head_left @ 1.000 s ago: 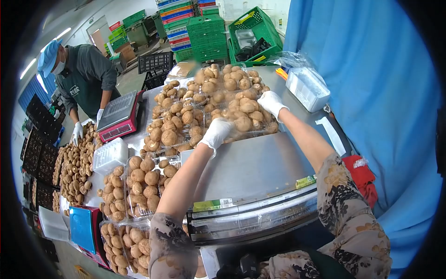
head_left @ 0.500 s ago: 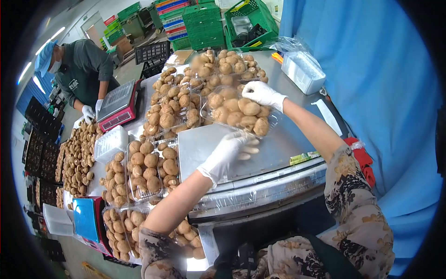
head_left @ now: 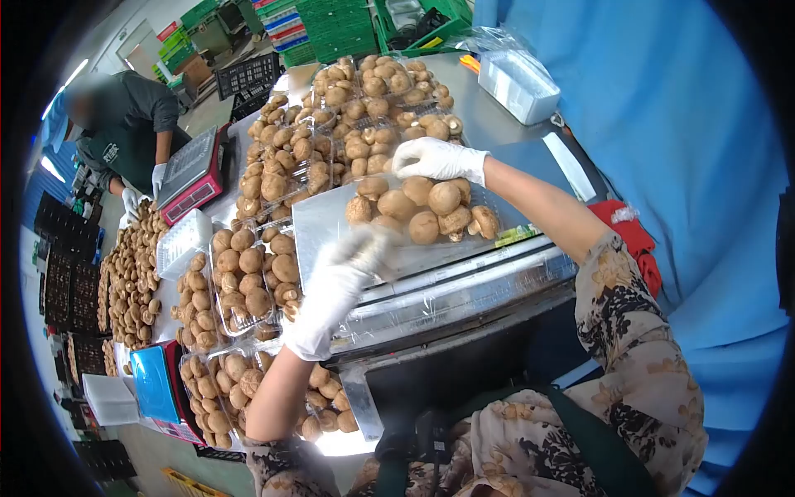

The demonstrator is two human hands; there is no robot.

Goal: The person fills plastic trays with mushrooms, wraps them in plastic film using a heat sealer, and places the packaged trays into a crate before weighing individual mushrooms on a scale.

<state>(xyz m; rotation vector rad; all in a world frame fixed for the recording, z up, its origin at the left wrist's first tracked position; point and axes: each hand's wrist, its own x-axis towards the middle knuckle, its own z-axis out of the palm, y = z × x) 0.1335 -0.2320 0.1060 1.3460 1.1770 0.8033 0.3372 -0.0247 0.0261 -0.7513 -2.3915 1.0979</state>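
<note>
A clear tray of brown mushrooms (head_left: pixel 423 212) rests on the metal work surface (head_left: pixel 319 217) in front of me. My right hand (head_left: pixel 435 159), in a white glove, is at its far edge with the fingers bent and closed on the tray's rim. Near the tray's front left corner is my left hand (head_left: pixel 339 277), also gloved; motion smears its fingers, so whether they hold anything is unclear. Filled mushroom packs (head_left: pixel 286 153) stand close together beyond and to the left of the tray.
More filled packs (head_left: pixel 248 277) lie at the left, near a stack of empty trays (head_left: pixel 184 244) and a red scale (head_left: pixel 189 176). Empty clear containers (head_left: pixel 517 87) stand at the back right. A co-worker (head_left: pixel 128 124) reaches over loose mushrooms (head_left: pixel 132 282). Blue curtain (head_left: pixel 662 149) hangs at right.
The mushroom tray has come closer to me, and my right hand has stayed at its far edge. My left hand has moved left and down, off the tray's front. The whole view has shifted slightly.
</note>
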